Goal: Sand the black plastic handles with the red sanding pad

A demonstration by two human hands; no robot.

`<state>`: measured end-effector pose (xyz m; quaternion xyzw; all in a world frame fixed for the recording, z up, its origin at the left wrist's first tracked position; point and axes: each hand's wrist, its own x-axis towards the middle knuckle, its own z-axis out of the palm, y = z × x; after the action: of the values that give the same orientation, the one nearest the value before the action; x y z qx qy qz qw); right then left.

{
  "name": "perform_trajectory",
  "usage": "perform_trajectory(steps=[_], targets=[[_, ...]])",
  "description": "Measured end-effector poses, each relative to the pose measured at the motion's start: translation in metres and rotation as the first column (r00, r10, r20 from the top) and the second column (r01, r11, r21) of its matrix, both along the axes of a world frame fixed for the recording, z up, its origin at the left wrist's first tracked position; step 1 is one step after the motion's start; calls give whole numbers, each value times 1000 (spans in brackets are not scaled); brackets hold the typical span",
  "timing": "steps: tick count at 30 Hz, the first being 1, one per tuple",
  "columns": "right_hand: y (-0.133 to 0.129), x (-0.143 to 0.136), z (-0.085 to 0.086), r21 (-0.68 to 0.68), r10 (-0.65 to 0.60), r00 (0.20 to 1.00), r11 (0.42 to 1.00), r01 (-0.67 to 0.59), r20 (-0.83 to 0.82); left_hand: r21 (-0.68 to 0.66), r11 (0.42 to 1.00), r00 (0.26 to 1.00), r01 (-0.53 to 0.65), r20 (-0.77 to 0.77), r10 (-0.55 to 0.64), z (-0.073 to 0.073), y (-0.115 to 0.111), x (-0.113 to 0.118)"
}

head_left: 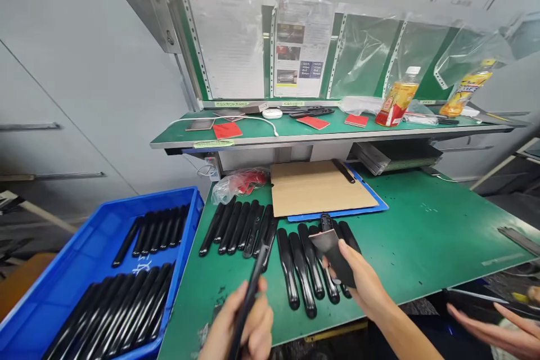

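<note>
At the bench's front edge, my left hand [236,323] is closed around a long black plastic handle piece [253,284], which points up and away from me. My right hand [363,278] grips a flat, dark grey rectangular sheet [335,256] that looks like sandpaper, with a reddish edge. Under and beside that sheet lies a row of glossy black handle pieces [297,264], partly covered by my right hand. Another row of black pieces [230,228] lies farther left, beyond my left hand. The two hands are apart, and the sheet does not touch the held piece.
A blue bin [192,236] with several black pieces stands left of the green bench [422,236]. Cardboard [320,188] on a blue board lies at the back. The shelf [270,134] holds bottles, red squares and a cable. Another person's hand [493,329] shows at lower right.
</note>
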<state>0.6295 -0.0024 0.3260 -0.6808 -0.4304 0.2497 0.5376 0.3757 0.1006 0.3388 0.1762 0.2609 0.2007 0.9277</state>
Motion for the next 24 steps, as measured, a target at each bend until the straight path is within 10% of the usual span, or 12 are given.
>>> perform_trajectory(steps=[2,5,8,16,24], targets=[[-5,-23,4,7,40,910,999,-41,-413,-178,978,994,-104,-43,98,-3,22,1],[-8,-53,5,68,93,536,995,-67,-839,-260,928,961,-265,-143,235,-10,44,11],[-10,-67,-1,33,44,532,999,-30,-846,-120,898,893,-424,-223,392,-12,43,16],[-6,-87,-12,85,99,983,993,-87,-154,256,928,892,-271,-295,342,5,11,5],[11,-96,13,232,212,778,879,-416,592,-24,959,956,-284,-79,281,-2,2,4]])
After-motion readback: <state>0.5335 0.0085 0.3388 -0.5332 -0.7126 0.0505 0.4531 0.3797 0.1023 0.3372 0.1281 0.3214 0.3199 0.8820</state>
